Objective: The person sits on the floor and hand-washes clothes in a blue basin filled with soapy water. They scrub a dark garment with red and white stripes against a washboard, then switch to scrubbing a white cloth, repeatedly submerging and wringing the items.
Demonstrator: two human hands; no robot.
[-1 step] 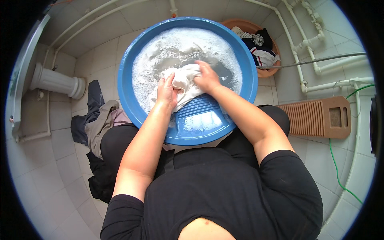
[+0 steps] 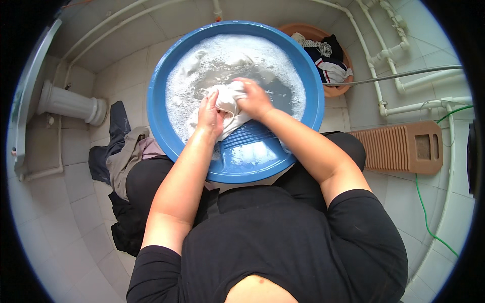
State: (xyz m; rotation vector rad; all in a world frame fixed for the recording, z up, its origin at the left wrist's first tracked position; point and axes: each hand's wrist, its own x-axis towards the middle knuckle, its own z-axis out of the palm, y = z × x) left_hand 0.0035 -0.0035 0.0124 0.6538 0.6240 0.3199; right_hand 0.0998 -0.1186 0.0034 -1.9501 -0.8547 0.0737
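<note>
A large round blue washtub [image 2: 160, 83] stands before me, holding foamy grey water [image 2: 277, 50] with suds around its edge. Between my hands, above the tub's ribbed washboard section [image 2: 252, 136], is a wet white cloth garment [image 2: 230, 101]; what kind of garment I cannot make out. My left hand [image 2: 209, 113] grips its left side, thumb up. From the right, my right hand [image 2: 253, 98] is closed over the cloth's upper right part, knuckles toward the far side. Part of the cloth trails down to the left, into the suds.
An orange-brown basin [image 2: 348, 60] of dark and white clothes sits behind the tub at right. A brown washboard [image 2: 399, 149] lies right of my knee. Clothes [image 2: 124, 151] are heaped on the floor at left. A grey hose [image 2: 394, 78] reaches toward the tub; white pipes [image 2: 376, 76] line the wall.
My right hand has moved slightly left, closer to my left hand, and the white cloth is bunched more tightly between them. My left hand has barely moved.
</note>
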